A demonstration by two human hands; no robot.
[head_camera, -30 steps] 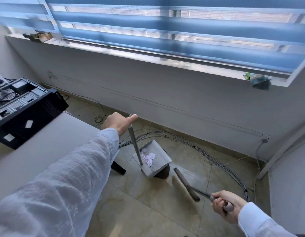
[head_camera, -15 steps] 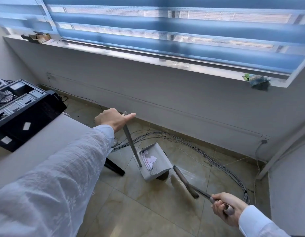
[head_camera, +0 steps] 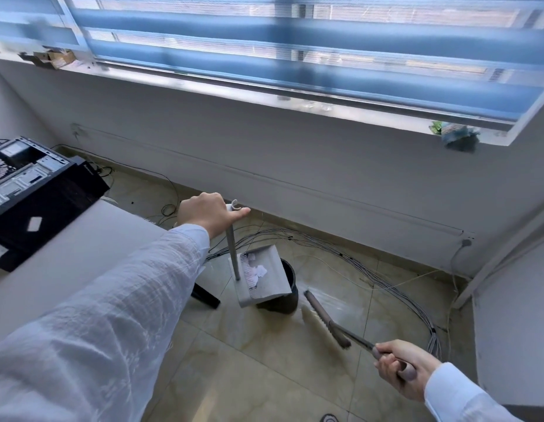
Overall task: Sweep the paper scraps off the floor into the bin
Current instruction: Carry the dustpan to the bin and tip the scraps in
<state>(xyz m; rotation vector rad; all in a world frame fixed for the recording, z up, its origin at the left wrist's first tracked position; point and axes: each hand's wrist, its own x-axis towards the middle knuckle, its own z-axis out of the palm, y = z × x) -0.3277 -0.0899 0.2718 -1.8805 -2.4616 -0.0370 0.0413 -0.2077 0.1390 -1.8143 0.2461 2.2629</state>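
Note:
My left hand (head_camera: 207, 215) grips the top of the long grey handle (head_camera: 233, 254) of a grey dustpan (head_camera: 269, 280). The pan hangs off the floor and partly covers a dark round bin (head_camera: 287, 287) behind it. White and pink paper scraps (head_camera: 255, 272) lie inside the pan. My right hand (head_camera: 401, 371) holds the handle of a brush (head_camera: 324, 318), whose bristles touch the tiled floor just right of the bin.
A bundle of grey cables (head_camera: 371, 275) runs along the floor by the wall. A white table (head_camera: 66, 260) with an open black computer case (head_camera: 30, 196) stands at the left. A dark table foot (head_camera: 205, 295) sits left of the dustpan.
My left hand has lifted the dustpan and carried it to the right, over the bin. The brush has stayed almost still on the floor.

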